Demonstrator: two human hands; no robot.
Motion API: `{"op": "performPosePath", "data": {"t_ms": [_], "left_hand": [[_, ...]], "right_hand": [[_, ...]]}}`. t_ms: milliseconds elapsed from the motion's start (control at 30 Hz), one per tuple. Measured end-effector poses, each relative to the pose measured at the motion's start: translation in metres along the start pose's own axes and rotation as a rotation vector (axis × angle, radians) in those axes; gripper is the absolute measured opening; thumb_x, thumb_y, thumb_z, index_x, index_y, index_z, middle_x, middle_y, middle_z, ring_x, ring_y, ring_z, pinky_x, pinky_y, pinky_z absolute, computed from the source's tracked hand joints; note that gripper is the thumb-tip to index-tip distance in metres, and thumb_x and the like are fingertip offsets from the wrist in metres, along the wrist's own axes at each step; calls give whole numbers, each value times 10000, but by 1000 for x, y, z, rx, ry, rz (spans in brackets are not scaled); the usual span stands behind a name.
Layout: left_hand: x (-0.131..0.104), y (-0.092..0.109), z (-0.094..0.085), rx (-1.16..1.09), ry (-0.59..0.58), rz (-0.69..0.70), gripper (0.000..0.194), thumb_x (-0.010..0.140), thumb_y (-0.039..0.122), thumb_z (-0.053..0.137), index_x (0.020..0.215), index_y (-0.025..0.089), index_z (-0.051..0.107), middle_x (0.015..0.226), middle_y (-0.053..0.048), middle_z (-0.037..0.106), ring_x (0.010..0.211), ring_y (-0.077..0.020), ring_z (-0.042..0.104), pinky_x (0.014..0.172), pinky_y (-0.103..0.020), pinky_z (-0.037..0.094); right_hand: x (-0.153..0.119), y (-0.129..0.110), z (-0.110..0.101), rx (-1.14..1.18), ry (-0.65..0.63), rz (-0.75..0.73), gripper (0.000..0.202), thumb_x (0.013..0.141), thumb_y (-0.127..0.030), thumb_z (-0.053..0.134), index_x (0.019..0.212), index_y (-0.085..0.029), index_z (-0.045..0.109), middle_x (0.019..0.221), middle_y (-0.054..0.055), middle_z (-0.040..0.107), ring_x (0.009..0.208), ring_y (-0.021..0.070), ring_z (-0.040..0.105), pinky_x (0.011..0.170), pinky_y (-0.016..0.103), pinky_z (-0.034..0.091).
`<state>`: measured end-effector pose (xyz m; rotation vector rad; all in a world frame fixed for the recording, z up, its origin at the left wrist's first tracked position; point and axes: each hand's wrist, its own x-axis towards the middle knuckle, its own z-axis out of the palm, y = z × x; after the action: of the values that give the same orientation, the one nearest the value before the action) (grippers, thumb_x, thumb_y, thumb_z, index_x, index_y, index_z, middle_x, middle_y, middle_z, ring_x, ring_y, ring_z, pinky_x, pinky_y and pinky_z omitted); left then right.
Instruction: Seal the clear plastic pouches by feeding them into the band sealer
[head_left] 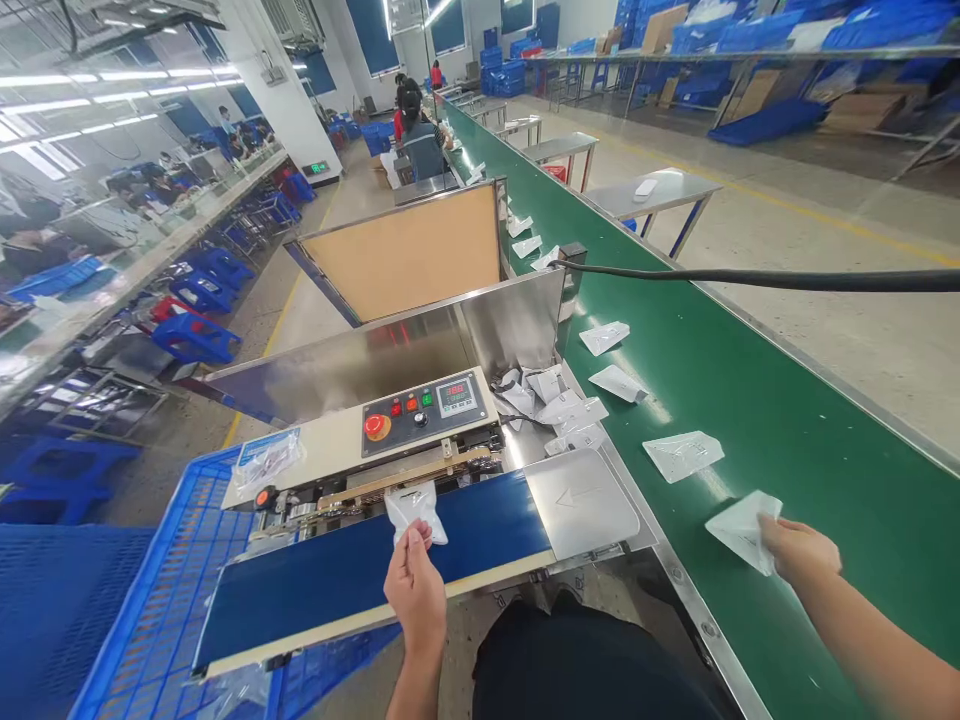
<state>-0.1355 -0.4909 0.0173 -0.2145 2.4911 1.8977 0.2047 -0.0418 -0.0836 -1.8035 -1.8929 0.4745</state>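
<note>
A small white pouch (pixel 417 506) lies over the blue belt of the sealing machine (pixel 315 580), its top edge at the sealing strip. My left hand (pixel 417 585) pinches the lower edge of this pouch. Over the green conveyor (pixel 825 470), my right hand (pixel 802 548) has its fingers closed on the corner of another white pouch (pixel 742 530). Further white pouches (pixel 682 456) lie spaced along the conveyor. A pile of white pouches (pixel 555 395) rests at the right end of the machine, beside the steel plate marked with an arrow (pixel 585 505).
The machine's control panel (pixel 420 410) has a red stop knob and a lit display. A blue basket (pixel 142 600) stands below the belt's left end. A black cable (pixel 750 280) crosses above the conveyor. Farther along, people (pixel 411 115) sit beside the conveyor.
</note>
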Motion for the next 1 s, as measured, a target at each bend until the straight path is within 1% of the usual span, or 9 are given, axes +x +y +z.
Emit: {"op": "performPosePath", "data": {"t_ms": [67, 133, 267, 400, 500, 633, 733, 800, 1000], "left_hand": [[-8, 6, 18, -4, -76, 39, 575, 918, 673, 692, 1095, 142, 824, 1067, -163, 830, 968, -316, 797, 892, -452, 654], [-20, 14, 42, 3, -211, 87, 548, 938, 659, 682, 1083, 150, 826, 1050, -161, 832, 973, -309, 798, 907, -448, 652], [-55, 39, 95, 43, -587, 281, 448, 997, 574, 649, 1130, 190, 837, 1157, -159, 823, 1069, -305, 781, 979, -432, 623], [-81, 62, 128, 4, -804, 371, 453, 1035, 546, 597, 1185, 188, 829, 1170, -140, 822, 1034, -282, 765, 931, -370, 609], [-83, 64, 130, -7, -768, 301, 484, 1058, 554, 545, 1006, 172, 836, 923, -92, 812, 829, -232, 719, 774, -291, 564], [-67, 43, 126, 0, -652, 107, 519, 980, 609, 624, 846, 149, 825, 733, -59, 743, 689, -205, 640, 636, -262, 488], [-53, 25, 132, -87, -549, -162, 498, 850, 620, 754, 801, 130, 830, 709, -67, 739, 678, -218, 645, 618, -280, 495], [-44, 17, 140, -155, -473, -300, 475, 762, 600, 831, 792, 126, 834, 695, -71, 737, 680, -231, 659, 627, -303, 516], [-18, 8, 141, -235, -386, -380, 431, 701, 546, 882, 824, 134, 847, 669, -77, 724, 667, -248, 687, 654, -355, 554]], "right_hand": [[-9, -9, -3, 24, -8, 155, 500, 755, -750, 536, 540, -299, 549, 548, 130, 622, 564, 327, 635, 625, 477, 485], [-25, -38, -7, 145, -8, 206, 505, 709, -764, 623, 623, -266, 614, 649, 158, 710, 631, 313, 683, 654, 439, 521], [-79, -128, -20, 440, 2, -98, 549, 769, -730, 712, 870, -195, 782, 922, 143, 817, 870, 310, 767, 845, 417, 601], [-137, -204, -32, 658, -338, -436, 326, 852, -576, 777, 841, -253, 825, 951, 85, 835, 892, 279, 784, 898, 396, 628], [-162, -228, -30, 810, -603, -382, 366, 872, -579, 776, 980, -238, 849, 981, 96, 840, 888, 280, 785, 835, 387, 637], [-168, -235, -8, 937, -726, 46, 692, 758, -619, 865, 1248, -143, 750, 795, 62, 802, 702, 227, 714, 677, 348, 584], [-165, -240, 16, 985, -718, 285, 621, 596, -566, 954, 1007, -183, 690, 598, -10, 698, 545, 173, 601, 545, 289, 475], [-164, -247, 29, 1012, -694, 334, 562, 545, -520, 965, 832, -237, 573, 515, -48, 623, 483, 145, 534, 495, 259, 397], [-162, -276, 52, 950, -732, 297, 502, 571, -423, 916, 752, -271, 473, 500, -57, 598, 491, 157, 558, 488, 251, 385]]}}
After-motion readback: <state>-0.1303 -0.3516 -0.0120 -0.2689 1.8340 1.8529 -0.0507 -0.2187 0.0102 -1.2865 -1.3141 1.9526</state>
